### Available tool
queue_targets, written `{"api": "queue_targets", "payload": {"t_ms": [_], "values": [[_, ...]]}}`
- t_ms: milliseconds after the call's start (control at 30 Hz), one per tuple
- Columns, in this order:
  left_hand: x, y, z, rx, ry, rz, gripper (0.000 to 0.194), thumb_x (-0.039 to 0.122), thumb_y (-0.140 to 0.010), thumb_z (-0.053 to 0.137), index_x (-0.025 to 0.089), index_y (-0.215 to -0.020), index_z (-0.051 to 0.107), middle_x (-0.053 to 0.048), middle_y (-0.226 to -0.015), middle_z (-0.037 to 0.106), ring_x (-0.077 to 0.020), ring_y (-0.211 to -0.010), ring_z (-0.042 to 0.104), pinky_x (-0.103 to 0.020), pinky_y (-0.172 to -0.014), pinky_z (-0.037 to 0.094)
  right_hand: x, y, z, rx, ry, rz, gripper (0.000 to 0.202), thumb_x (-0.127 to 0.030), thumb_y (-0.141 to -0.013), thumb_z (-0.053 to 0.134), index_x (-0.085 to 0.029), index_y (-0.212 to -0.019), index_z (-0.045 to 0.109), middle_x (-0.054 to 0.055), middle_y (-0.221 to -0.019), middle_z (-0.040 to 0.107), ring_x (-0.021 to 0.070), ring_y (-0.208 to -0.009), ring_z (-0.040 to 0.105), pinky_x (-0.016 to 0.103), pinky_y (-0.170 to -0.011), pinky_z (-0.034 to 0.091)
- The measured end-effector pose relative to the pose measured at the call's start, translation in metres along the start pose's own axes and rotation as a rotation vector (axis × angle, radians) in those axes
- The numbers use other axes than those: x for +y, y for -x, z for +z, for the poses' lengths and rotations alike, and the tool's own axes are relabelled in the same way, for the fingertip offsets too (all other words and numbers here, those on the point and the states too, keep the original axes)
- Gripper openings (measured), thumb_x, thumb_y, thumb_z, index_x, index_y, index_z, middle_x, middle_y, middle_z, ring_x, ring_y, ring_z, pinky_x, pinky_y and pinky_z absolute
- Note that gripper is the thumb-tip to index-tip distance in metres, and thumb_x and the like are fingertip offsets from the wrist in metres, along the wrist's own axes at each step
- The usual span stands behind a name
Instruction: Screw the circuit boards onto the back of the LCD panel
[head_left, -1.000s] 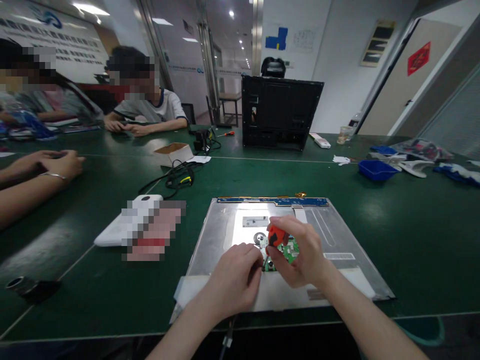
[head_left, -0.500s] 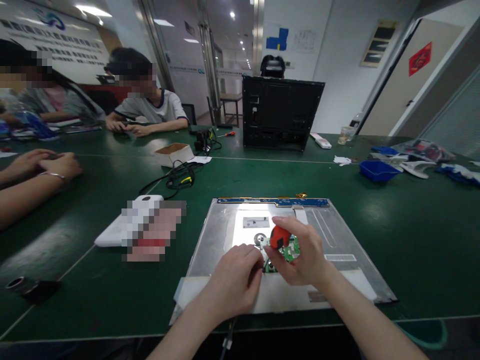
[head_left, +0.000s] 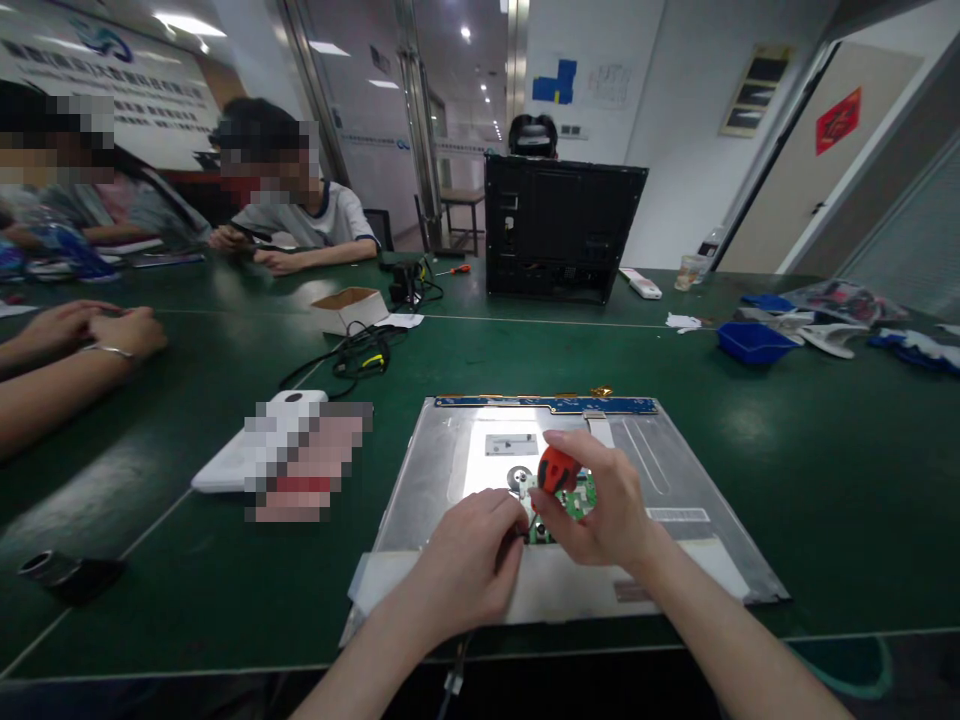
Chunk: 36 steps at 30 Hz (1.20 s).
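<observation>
One red-and-black screwdriver (head_left: pixel 557 470), tilted, over the metal panel (head_left: pixel 424 490); shaft angles down to the left part of the green circuit board (head_left: pixel 581 497) on that panel. Right hand (head_left: pixel 604 500): thumb and forefinger pinch the handle. Left hand (head_left: pixel 469 545): fingers bent and close together, tips at the board's left edge; cannot tell whether they grip anything. Panel lies flat on the green table (head_left: pixel 750 440), blue strip (head_left: pixel 615 405) along its far edge. Left of panel: white device (head_left: pixel 225 465); farther left, a dark tubular piece (head_left: pixel 71 578). Beyond panel, to the left: tangled cables (head_left: pixel 360 358), open box (head_left: pixel 349 312). Straight beyond: upright black casing (head_left: pixel 562 225). Beyond panel, to the right: blue tray (head_left: pixel 754 342).
</observation>
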<state>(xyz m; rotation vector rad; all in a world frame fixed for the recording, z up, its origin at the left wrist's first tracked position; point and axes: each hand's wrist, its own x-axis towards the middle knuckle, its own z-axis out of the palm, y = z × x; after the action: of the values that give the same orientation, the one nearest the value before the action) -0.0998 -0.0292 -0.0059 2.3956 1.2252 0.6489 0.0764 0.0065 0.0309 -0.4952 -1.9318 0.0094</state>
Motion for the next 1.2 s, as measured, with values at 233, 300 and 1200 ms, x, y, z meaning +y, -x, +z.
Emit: {"api": "queue_targets", "payload": {"t_ms": [233,300,1200], "values": [[-0.001,-0.001,0.001,0.004,0.001,-0.016,0.009,0.014,-0.081,0.047,0.019,-0.085,0.053,-0.007,-0.085,0.06,-0.0233,-0.08,0.056,-0.033,-0.068,0.044,0.0,0.0,-0.002,-0.02,-0.028,-0.017,0.048,-0.021,-0.086,0.054,-0.02,-0.133,0.041,0.002,-0.084,0.065,0.0161,-0.067,0.061,0.026,-0.05,0.047],[-0.001,-0.001,0.0,-0.01,0.002,-0.02,0.011,0.014,-0.082,0.046,0.018,-0.087,0.054,-0.008,-0.086,0.06,-0.0233,-0.081,0.056,-0.034,-0.07,0.045,-0.001,0.0,-0.002,-0.031,-0.065,-0.03,0.05,-0.017,-0.085,0.051,-0.019,-0.134,0.04,0.006,-0.092,0.066,0.0185,-0.079,0.064,0.028,-0.054,0.05],[-0.003,0.0,0.003,0.055,-0.018,0.048,0.013,0.013,-0.083,0.044,0.018,-0.088,0.055,-0.007,-0.085,0.063,-0.0224,-0.077,0.058,-0.033,-0.066,0.044,0.005,-0.004,0.01,0.034,-0.03,-0.127,0.048,-0.017,-0.089,0.048,-0.021,-0.136,0.041,0.007,-0.095,0.064,0.0178,-0.078,0.063,0.028,-0.056,0.054]]}}
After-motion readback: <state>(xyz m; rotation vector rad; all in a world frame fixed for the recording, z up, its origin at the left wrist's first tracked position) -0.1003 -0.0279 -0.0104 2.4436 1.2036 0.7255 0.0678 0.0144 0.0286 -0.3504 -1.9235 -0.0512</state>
